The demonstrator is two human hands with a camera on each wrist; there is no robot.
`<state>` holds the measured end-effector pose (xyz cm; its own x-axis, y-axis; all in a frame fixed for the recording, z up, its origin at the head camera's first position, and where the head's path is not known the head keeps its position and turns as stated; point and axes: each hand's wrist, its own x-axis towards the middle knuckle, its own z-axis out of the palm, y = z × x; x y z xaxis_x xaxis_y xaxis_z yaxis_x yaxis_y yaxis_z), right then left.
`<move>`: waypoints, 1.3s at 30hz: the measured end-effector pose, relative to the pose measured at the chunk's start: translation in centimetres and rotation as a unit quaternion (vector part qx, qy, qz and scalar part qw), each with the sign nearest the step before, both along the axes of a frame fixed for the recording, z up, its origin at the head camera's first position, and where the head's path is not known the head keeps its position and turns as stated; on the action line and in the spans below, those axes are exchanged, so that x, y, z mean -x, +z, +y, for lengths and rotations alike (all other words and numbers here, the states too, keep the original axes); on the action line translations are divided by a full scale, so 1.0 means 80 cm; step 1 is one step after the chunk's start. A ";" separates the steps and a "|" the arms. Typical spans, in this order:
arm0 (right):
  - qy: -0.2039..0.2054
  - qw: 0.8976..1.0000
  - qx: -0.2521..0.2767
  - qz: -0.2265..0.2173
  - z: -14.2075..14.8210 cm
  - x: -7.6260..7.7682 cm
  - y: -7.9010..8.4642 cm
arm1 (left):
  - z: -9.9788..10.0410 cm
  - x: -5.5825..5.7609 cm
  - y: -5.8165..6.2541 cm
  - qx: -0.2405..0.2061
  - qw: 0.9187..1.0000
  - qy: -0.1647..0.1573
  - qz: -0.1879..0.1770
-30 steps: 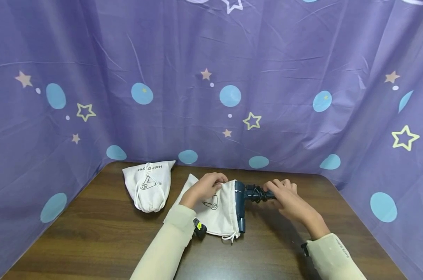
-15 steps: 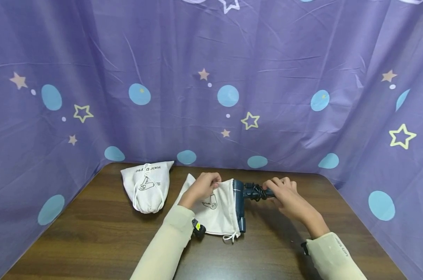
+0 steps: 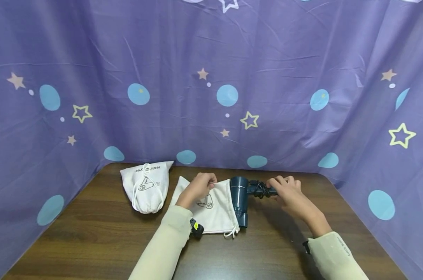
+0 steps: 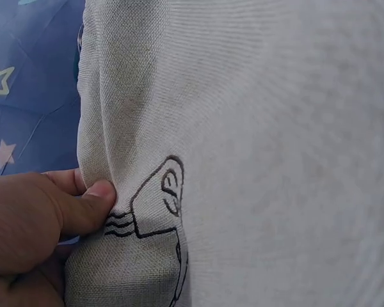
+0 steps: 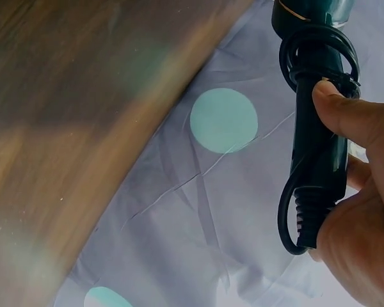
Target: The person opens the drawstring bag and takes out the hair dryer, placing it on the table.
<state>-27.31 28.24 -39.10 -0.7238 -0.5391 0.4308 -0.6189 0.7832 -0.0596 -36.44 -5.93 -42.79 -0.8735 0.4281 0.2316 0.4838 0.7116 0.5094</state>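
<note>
My right hand (image 3: 289, 193) grips the handle of a dark teal hair dryer (image 3: 240, 198). Black cord (image 5: 323, 54) is wound around that handle. The barrel lies at the mouth of a white cloth drawstring bag (image 3: 218, 212), its far-left edge overlapped by the cloth. My left hand (image 3: 198, 190) pinches the bag's upper edge; in the left wrist view its thumb (image 4: 99, 195) presses on the cloth beside a printed dryer drawing. The lower fingers of the right hand are partly hidden behind the handle.
A second white drawstring bag (image 3: 147, 190), bulging and marked "Hair Dryer", lies at the table's back left. The brown wooden table (image 3: 102, 233) ends at a purple patterned curtain (image 3: 183, 97) behind and at both sides.
More of the hair dryer's barrel shows beside the bag mouth, and it has turned slightly. The bag and my left hand have shifted a little left; my right hand has edged right.
</note>
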 end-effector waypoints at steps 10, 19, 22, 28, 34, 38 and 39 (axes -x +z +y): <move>-0.009 1.000 -0.003 -0.009 -0.002 0.002 0.000 | 0.003 -0.016 0.024 0.031 0.999 0.006 0.005; -0.008 1.000 0.002 -0.004 -0.001 0.001 0.000 | 0.022 -0.065 0.074 0.116 0.990 -0.059 0.047; -0.004 1.000 0.004 0.000 -0.001 0.001 0.000 | 0.026 -0.080 0.076 0.151 0.982 -0.088 0.069; -0.006 1.000 0.006 -0.001 -0.001 0.001 0.001 | 0.026 -0.106 0.063 0.227 0.958 -0.115 0.134; -0.011 1.000 0.005 -0.011 -0.002 0.000 0.003 | 0.028 -0.126 0.048 0.256 0.938 -0.137 0.187; -0.012 1.000 0.003 -0.015 -0.003 -0.001 0.003 | 0.034 -0.137 0.036 0.274 0.931 -0.131 0.204; -0.013 1.000 0.003 -0.017 -0.003 -0.001 0.002 | 0.037 -0.141 0.033 0.279 0.930 -0.127 0.205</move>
<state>-27.21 28.00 -38.90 -0.7521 -0.5166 0.4092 -0.5954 0.7989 -0.0857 -25.18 -2.95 -40.11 -0.6158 0.7613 0.2028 0.7438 0.6467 -0.1692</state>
